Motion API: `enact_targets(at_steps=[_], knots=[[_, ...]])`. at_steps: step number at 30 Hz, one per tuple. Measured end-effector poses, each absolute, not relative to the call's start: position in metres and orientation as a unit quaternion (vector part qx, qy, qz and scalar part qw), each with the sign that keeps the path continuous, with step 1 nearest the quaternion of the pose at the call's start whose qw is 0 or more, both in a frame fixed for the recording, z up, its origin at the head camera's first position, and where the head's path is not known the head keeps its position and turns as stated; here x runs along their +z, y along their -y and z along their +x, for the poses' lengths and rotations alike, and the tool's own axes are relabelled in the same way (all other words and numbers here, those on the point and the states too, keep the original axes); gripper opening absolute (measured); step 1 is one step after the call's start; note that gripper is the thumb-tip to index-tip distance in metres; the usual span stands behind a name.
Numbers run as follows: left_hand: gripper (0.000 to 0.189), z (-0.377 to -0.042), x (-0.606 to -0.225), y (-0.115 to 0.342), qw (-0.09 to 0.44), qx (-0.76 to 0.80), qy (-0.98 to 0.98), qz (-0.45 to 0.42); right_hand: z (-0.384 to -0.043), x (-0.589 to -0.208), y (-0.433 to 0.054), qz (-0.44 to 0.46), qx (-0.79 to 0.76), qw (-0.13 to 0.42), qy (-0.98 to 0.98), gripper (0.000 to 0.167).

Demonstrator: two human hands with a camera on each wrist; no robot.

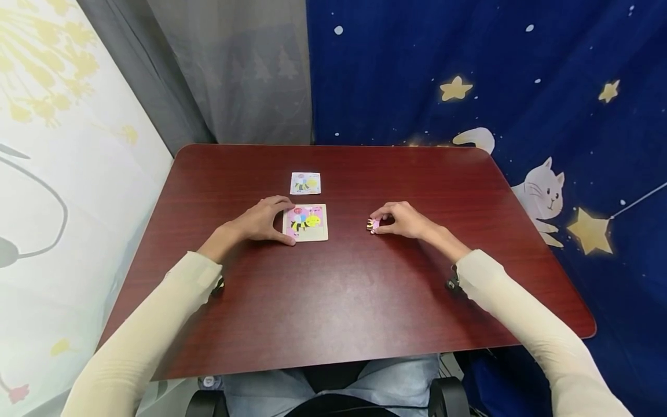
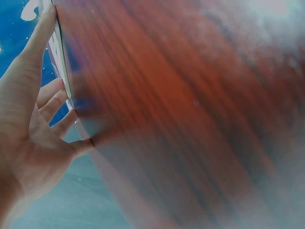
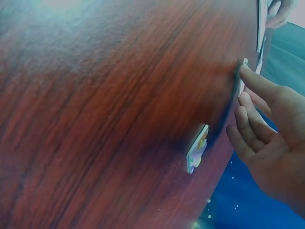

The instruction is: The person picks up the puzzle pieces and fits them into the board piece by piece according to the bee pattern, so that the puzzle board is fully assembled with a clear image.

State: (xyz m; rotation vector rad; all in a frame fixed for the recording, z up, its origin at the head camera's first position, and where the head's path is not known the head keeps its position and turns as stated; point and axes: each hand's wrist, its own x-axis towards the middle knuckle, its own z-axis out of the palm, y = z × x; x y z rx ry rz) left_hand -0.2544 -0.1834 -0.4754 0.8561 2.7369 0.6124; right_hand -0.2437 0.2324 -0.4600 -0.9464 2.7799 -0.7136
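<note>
A square wooden puzzle board (image 1: pixel 315 234) with a pink, yellow and black bee picture lies on the table; its lower right part is pale. At its left side is my left hand (image 1: pixel 263 220), thumb on the lower corner and fingers at the upper one, holding the board between them. To the right, my right hand (image 1: pixel 409 220) pinches a small pink patterned puzzle piece (image 1: pixel 371 225) between thumb and index finger. Beneath that hand, another puzzle piece (image 3: pixel 197 150) lies on the table in the right wrist view; the hand hides it from the head view.
Behind the board lies a small card (image 1: pixel 305 183) with a similar bee picture. The dark red table (image 1: pixel 333 301) reaches back to a grey curtain (image 1: pixel 245 75) and a blue curtain (image 1: pixel 396 69) with stars. A pale patterned wall (image 1: pixel 68 191) stands at left.
</note>
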Motion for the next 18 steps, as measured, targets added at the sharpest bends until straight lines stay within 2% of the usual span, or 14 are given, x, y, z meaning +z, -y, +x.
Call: enact_targets(at_steps=[7,18], knots=[[0.108,-0.255,-0.477,0.183,0.107,0.209,-0.929,0.285,-0.246,-0.457,-0.226,-0.327,-0.237,0.045,-0.913,0.035],[0.107,-0.254,-0.476,0.183,0.106,0.214,-0.930,0.280,-0.252,-0.449,-0.201,-0.351,-0.241,0.051,-0.903,0.033]])
